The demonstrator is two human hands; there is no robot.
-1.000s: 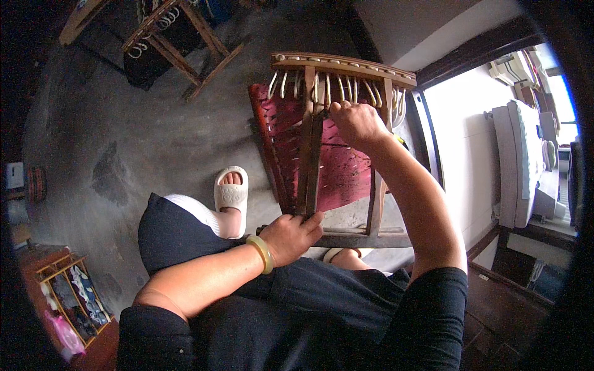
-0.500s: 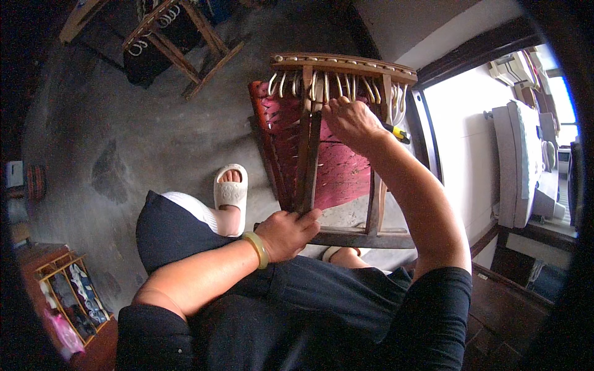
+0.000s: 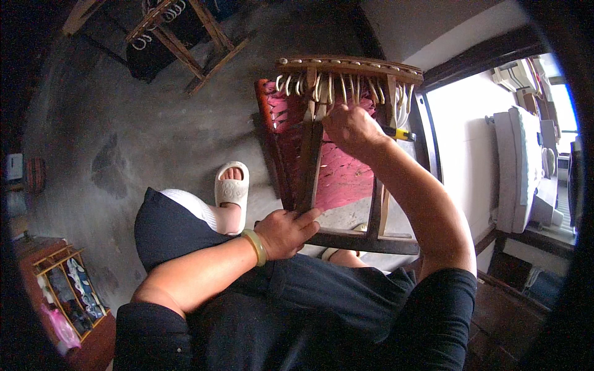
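Note:
A worn wooden frame (image 3: 349, 65) with looped pale cords (image 3: 331, 89) along its top rail stands before me, a torn red panel (image 3: 349, 185) behind its bars. My left hand (image 3: 286, 232) is closed on the lower end of the middle wooden bar (image 3: 308, 173). My right hand (image 3: 349, 128) is closed near that bar's upper part, just below the cords; what its fingers hold is hidden. A yellow-and-black tool (image 3: 402, 133) juts out behind my right wrist; I cannot tell whether that hand holds it.
Another wooden frame (image 3: 185, 59) with pale cords is at upper left. My slippered foot (image 3: 231, 191) rests on the concrete floor (image 3: 130, 111). A shoe rack (image 3: 68, 266) stands at lower left. A doorway at right shows a pale piece of furniture (image 3: 513, 167).
The frame and red panel have shifted slightly rightward in view. My right hand stays by the bar's upper part, and more of the yellow tool shows. My left hand keeps its grip.

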